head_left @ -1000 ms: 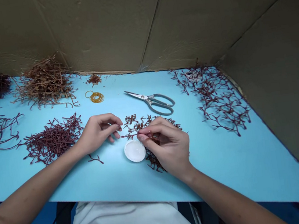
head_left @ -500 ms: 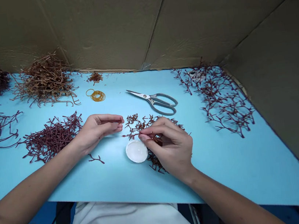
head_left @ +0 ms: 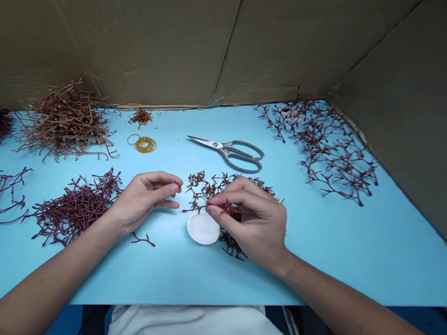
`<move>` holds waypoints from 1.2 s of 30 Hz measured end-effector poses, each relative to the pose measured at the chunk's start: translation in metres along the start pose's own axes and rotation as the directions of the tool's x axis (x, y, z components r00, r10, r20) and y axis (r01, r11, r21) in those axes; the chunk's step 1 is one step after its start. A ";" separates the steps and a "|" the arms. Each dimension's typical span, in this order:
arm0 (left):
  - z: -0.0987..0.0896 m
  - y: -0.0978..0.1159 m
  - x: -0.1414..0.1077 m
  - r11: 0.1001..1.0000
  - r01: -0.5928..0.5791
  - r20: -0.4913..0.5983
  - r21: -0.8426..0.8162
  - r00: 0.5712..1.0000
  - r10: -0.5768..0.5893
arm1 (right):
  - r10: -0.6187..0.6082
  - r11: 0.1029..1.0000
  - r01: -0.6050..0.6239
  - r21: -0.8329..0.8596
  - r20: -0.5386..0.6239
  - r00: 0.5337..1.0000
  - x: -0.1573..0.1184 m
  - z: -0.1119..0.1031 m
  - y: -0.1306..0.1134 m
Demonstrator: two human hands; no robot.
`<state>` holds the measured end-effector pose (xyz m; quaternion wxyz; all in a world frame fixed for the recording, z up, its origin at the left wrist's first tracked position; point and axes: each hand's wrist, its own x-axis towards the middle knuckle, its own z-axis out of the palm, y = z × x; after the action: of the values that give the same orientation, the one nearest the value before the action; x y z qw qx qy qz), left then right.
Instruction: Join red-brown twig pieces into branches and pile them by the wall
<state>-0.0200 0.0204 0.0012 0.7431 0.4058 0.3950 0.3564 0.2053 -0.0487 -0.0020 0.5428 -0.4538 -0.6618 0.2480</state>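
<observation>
Over the near middle of the table, my right hand [head_left: 249,219] pinches a thin dark red twig [head_left: 191,210] between thumb and forefinger. Its free end points left, just above the rim of a small round white dish [head_left: 203,228]. My left hand [head_left: 148,197] is to the left of the dish, thumb and forefinger tips pressed together. Whatever may be between them is too small to make out. Short brown-red twig pieces [head_left: 197,179] lie behind and beneath my right hand, partly hidden by it. One forked twig [head_left: 144,239] rests below my left wrist.
Grey-handled scissors [head_left: 227,151] lie partly spread behind the hands. Yellow rubber bands [head_left: 145,144] are farther left. Twig heaps [head_left: 75,208] stand left, with a larger brown heap [head_left: 65,123] behind. Branched twigs [head_left: 329,147] spread at right. Cardboard walls [head_left: 156,44] border the table.
My left thumb and forefinger tips have come together, and the lower fingers have dropped apart from them. The twig in my right hand has sunk slightly toward the dish.
</observation>
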 end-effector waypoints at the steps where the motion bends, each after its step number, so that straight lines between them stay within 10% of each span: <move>1: 0.001 0.000 0.000 1.000 0.004 0.012 0.011 1.000 -0.004 | -0.002 1.000 0.002 0.011 0.010 1.000 0.000 0.000 0.000; 14: 0.022 0.003 -0.017 0.954 -0.225 0.051 0.197 0.974 0.220 | 0.021 0.988 -0.042 0.147 0.146 0.989 0.002 0.004 -0.006; 36: 0.029 -0.008 -0.020 0.953 -0.286 0.010 0.098 0.958 0.287 | 0.068 0.972 -0.091 0.215 0.114 0.991 -0.002 0.009 -0.005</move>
<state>-0.0019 -0.0090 0.0101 0.6619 0.4939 0.3508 0.4415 0.1956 -0.0516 -0.0015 0.5433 -0.4036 -0.6395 0.3648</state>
